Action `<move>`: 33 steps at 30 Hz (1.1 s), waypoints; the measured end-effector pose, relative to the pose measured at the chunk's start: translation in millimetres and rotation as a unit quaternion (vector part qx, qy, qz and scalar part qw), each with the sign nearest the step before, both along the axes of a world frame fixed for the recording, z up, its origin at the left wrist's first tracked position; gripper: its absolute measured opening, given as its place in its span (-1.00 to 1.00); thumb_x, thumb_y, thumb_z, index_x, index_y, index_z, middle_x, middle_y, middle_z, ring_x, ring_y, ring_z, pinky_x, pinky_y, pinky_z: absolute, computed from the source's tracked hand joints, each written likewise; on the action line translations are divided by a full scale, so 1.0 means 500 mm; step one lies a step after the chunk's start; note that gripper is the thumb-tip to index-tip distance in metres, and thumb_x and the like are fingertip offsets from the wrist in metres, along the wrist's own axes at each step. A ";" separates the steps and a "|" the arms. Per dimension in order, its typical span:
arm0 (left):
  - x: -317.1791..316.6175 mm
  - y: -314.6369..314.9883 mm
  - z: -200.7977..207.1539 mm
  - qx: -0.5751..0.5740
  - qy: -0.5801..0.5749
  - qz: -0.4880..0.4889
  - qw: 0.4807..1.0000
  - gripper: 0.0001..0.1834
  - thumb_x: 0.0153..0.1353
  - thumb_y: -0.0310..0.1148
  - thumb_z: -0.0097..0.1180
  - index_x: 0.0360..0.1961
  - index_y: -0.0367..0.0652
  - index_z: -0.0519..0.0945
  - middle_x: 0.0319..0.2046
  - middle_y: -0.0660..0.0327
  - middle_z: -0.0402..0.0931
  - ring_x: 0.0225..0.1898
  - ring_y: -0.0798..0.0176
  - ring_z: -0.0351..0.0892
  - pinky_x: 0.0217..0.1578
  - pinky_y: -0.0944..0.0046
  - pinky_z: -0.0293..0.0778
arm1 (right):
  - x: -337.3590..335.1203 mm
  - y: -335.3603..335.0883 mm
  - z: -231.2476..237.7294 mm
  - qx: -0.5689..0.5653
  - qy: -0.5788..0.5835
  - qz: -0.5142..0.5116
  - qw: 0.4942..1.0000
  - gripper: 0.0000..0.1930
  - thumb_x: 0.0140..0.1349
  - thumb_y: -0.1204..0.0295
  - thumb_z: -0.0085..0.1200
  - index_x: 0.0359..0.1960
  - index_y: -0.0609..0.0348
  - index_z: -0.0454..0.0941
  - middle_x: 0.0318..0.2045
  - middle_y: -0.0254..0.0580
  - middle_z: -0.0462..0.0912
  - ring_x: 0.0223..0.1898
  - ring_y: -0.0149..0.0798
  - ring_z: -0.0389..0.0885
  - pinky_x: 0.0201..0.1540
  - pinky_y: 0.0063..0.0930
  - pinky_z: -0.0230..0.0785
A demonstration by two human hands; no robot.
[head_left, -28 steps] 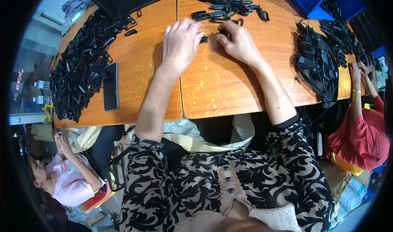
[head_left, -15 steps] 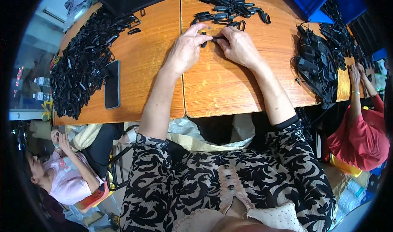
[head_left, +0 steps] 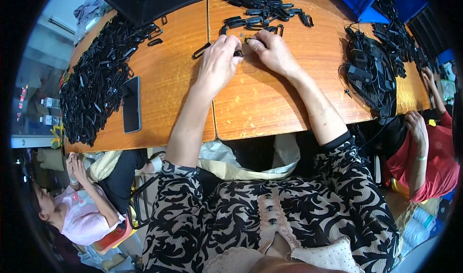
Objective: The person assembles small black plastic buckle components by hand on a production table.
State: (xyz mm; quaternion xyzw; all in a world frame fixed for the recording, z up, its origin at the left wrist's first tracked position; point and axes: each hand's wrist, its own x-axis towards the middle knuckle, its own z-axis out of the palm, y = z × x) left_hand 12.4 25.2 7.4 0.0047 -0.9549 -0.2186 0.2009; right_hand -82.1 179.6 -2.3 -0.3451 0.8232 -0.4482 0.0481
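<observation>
Partly visible, black pieces [head_left: 238,53] at both hands [head_left: 218,57].

Scuffed wood-grain tabletop [head_left: 270,111], glossy plastic pieces [head_left: 254,20]

The table [head_left: 270,114] is orange-brown with streaky wood grain and paler yellowish patches. The heaped plastic pieces [head_left: 91,87] are black; the phone [head_left: 131,104] is black, edged grey. Black leafy scrolls cover the beige blouse [head_left: 304,205]. One co-worker's shirt [head_left: 436,159] is red, another's top [head_left: 89,225] pale pink.
</observation>
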 end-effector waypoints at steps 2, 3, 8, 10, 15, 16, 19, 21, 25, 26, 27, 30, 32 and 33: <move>0.004 0.006 0.003 0.102 0.039 -0.008 0.994 -0.70 0.06 -0.53 0.34 -0.14 -0.23 0.63 -0.29 0.16 0.57 -0.35 0.20 0.58 -0.22 0.23 0.55 | -0.001 0.000 0.007 -0.110 -0.113 0.030 0.987 -0.73 0.35 0.29 0.07 -0.30 0.32 0.53 -0.42 -0.10 0.68 -0.43 -0.15 0.63 -0.37 -0.22 0.46; 0.005 0.007 0.004 0.203 0.077 -0.019 0.976 -0.68 0.05 -0.55 0.35 -0.12 -0.22 0.64 -0.32 0.22 0.55 -0.37 0.30 0.54 -0.25 0.30 0.54 | -0.005 0.004 0.013 -0.124 -0.196 0.047 0.972 -0.75 0.36 0.28 0.07 -0.29 0.25 0.54 -0.47 -0.23 0.60 -0.48 -0.29 0.50 -0.44 -0.36 0.33; 0.002 0.000 -0.009 0.277 0.033 -0.031 0.960 -0.64 0.03 -0.55 0.38 -0.09 -0.19 0.68 -0.36 0.30 0.52 -0.36 0.42 0.49 -0.26 0.40 0.50 | -0.010 0.021 0.026 -0.124 -0.377 0.099 0.913 -0.80 0.35 0.26 0.11 -0.36 0.08 0.60 -0.61 -0.55 0.41 -0.64 -0.62 0.18 -0.61 -0.66 -0.05; 0.001 0.000 -0.013 0.262 0.008 -0.036 0.964 -0.63 0.02 -0.55 0.38 -0.07 -0.18 0.69 -0.36 0.30 0.53 -0.36 0.41 0.50 -0.26 0.41 0.50 | -0.009 0.026 0.031 -0.098 -0.361 0.105 0.922 -0.79 0.33 0.25 0.14 -0.40 0.08 0.60 -0.62 -0.55 0.42 -0.65 -0.61 0.19 -0.61 -0.66 -0.03; 0.003 -0.019 -0.043 0.336 -0.008 -0.070 0.939 -0.66 0.02 -0.52 0.38 -0.11 -0.17 0.71 -0.40 0.23 0.59 -0.41 0.36 0.57 -0.33 0.36 0.50 | 0.005 0.014 0.050 -0.091 -0.366 0.114 0.919 -0.74 0.23 0.26 0.25 -0.57 0.08 0.61 -0.70 -0.51 0.43 -0.67 -0.61 0.23 -0.62 -0.67 -0.04; -0.001 -0.010 -0.039 0.339 -0.010 -0.074 0.938 -0.66 0.02 -0.52 0.38 -0.11 -0.17 0.71 -0.40 0.23 0.59 -0.41 0.36 0.57 -0.33 0.36 0.50 | -0.003 0.023 0.048 -0.090 -0.366 0.109 0.920 -0.74 0.23 0.26 0.25 -0.57 0.08 0.61 -0.70 -0.51 0.43 -0.67 -0.61 0.23 -0.62 -0.67 -0.04; -0.002 0.000 -0.034 0.246 0.012 -0.078 0.966 -0.67 -0.01 -0.55 0.37 -0.15 -0.19 0.72 -0.44 0.23 0.58 -0.44 0.36 0.54 -0.37 0.35 0.48 | -0.015 0.034 0.048 -0.032 -0.374 0.110 0.920 -0.73 0.20 0.25 0.29 -0.59 0.11 0.62 -0.73 -0.49 0.42 -0.69 -0.60 0.24 -0.63 -0.65 -0.02; 0.007 -0.010 -0.038 0.181 0.085 -0.094 0.975 -0.70 -0.03 -0.57 0.35 -0.18 -0.21 0.73 -0.45 0.21 0.57 -0.47 0.36 0.52 -0.38 0.37 0.47 | -0.002 0.023 0.055 -0.016 -0.357 0.114 0.927 -0.70 0.24 0.20 0.24 -0.58 0.08 0.59 -0.76 -0.54 0.34 -0.73 -0.61 0.15 -0.68 -0.63 -0.16; 0.006 0.003 -0.031 0.247 0.088 -0.084 0.961 -0.69 -0.02 -0.56 0.36 -0.18 -0.19 0.74 -0.42 0.22 0.61 -0.46 0.39 0.53 -0.39 0.38 0.48 | -0.008 0.015 0.028 -0.021 -0.309 0.084 0.947 -0.70 0.22 0.17 0.26 -0.50 0.14 0.60 -0.70 -0.46 0.47 -0.71 -0.60 0.26 -0.68 -0.66 -0.06; 0.008 0.009 -0.030 0.281 0.074 -0.079 0.954 -0.69 -0.03 -0.55 0.37 -0.17 -0.17 0.74 -0.40 0.23 0.63 -0.45 0.41 0.54 -0.40 0.39 0.48 | 0.000 0.017 0.031 -0.024 -0.305 0.053 0.951 -0.68 0.19 0.13 0.28 -0.45 0.15 0.61 -0.67 -0.40 0.52 -0.69 -0.58 0.33 -0.66 -0.67 0.03; 0.009 0.011 -0.027 0.315 0.060 -0.075 0.944 -0.68 -0.03 -0.55 0.38 -0.17 -0.15 0.75 -0.38 0.23 0.65 -0.44 0.42 0.56 -0.40 0.40 0.49 | 0.005 0.021 0.035 -0.027 -0.300 0.021 0.953 -0.64 0.16 0.09 0.31 -0.39 0.17 0.63 -0.63 -0.35 0.58 -0.67 -0.56 0.39 -0.65 -0.69 0.12; 0.009 -0.007 -0.021 0.406 0.063 -0.122 0.904 -0.67 -0.01 -0.56 0.37 -0.14 -0.13 0.75 -0.28 0.21 0.68 -0.31 0.41 0.62 -0.28 0.40 0.57 | 0.003 0.027 0.038 -0.073 -0.361 0.125 0.922 -0.61 0.22 0.07 0.25 -0.25 0.20 0.61 -0.57 -0.32 0.63 -0.65 -0.54 0.46 -0.65 -0.66 0.17; 0.000 -0.003 -0.015 0.401 0.083 -0.149 0.900 -0.68 0.03 -0.56 0.36 -0.12 -0.17 0.74 -0.20 0.18 0.68 -0.20 0.36 0.65 -0.17 0.38 0.61 | 0.005 0.034 0.039 -0.150 -0.407 0.199 0.879 -0.63 0.29 0.08 0.19 -0.28 0.18 0.60 -0.55 -0.30 0.64 -0.63 -0.55 0.50 -0.71 -0.72 0.10; -0.004 -0.005 -0.015 0.404 0.082 -0.152 0.898 -0.68 0.03 -0.56 0.36 -0.12 -0.17 0.74 -0.20 0.18 0.68 -0.20 0.36 0.65 -0.17 0.38 0.61 | 0.000 0.036 0.030 -0.149 -0.406 0.195 0.880 -0.63 0.29 0.08 0.19 -0.28 0.18 0.60 -0.55 -0.30 0.64 -0.63 -0.55 0.50 -0.71 -0.72 0.10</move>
